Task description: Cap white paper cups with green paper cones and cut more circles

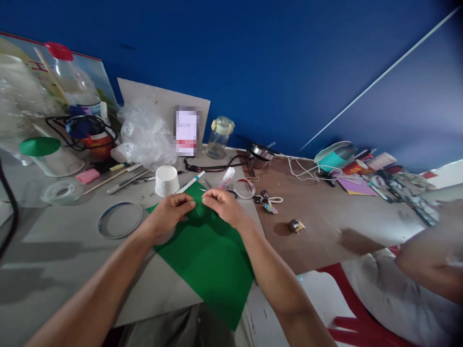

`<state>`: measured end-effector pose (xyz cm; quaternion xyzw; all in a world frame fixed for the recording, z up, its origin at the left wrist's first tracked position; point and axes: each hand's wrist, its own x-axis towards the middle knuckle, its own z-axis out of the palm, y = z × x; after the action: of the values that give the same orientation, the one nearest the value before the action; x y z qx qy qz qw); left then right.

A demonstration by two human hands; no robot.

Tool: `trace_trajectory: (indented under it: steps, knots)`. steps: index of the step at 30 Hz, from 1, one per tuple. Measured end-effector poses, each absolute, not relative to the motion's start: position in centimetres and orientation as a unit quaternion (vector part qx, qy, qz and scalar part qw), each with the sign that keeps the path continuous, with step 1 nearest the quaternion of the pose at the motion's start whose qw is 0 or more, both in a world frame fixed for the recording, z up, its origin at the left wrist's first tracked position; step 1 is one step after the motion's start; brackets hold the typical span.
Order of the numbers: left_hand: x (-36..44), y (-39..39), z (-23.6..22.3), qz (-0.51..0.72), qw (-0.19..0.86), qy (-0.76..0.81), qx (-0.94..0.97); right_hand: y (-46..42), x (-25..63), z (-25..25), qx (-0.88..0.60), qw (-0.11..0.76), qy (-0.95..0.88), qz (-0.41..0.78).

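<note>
A large green sheet of paper (213, 260) lies across the desk under both hands, its near corner hanging over the front edge. Above its far part, my left hand (170, 215) is closed in a pinch. My right hand (224, 206) pinches too, a short gap away, fingertips facing the left ones. What the fingertips hold is too small to make out against the green. A thin metal point (202, 190) shows just beyond my right fingertips. Behind the hands are a white paper cup (167, 181), a white marker (191, 182) and a small glue bottle (227, 177).
On the left are a large ring (120, 220), a clear tape roll (61, 192) and a cup topped by a green cone (40, 146). A lidded jar (219, 138) and plastic bag (144, 137) stand behind. Another person's arm (430, 250) is at the right.
</note>
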<state>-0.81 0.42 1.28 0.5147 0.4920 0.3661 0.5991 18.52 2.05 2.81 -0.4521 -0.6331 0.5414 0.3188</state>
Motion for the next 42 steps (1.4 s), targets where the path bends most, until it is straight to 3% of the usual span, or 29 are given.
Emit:
trace_trajectory:
  steps: [7, 20, 26, 35, 38, 42]
  knots:
    - [-0.5, 0.3, 1.7, 0.404, 0.618, 0.491, 0.462, 1.8, 18.0, 2.8, -0.463, 0.326, -0.561, 0.604]
    - [-0.7, 0.5, 1.5, 0.374, 0.627, 0.486, 0.481, 1.8, 17.5, 2.1, -0.477, 0.314, -0.604, 0.556]
    - [-0.7, 0.4, 1.6, 0.410, 0.597, 0.496, 0.479, 2.5, 17.8, 1.8, -0.478, 0.423, -0.526, 0.563]
    - [-4.2, -0.1, 3.8, 0.481, 0.544, 0.351, 0.591, 4.8, 20.8, 1.0, -0.595, 0.560, -0.494, 0.299]
    - [-6.1, 0.3, 4.2, 0.500, 0.536, 0.352, 0.583, 5.8, 21.8, 0.6, -0.652, 0.559, -0.471, 0.203]
    - [-8.1, 1.0, 4.1, 0.561, 0.483, 0.366, 0.564, 6.9, 22.1, -0.6, -0.665, 0.503, -0.519, 0.186]
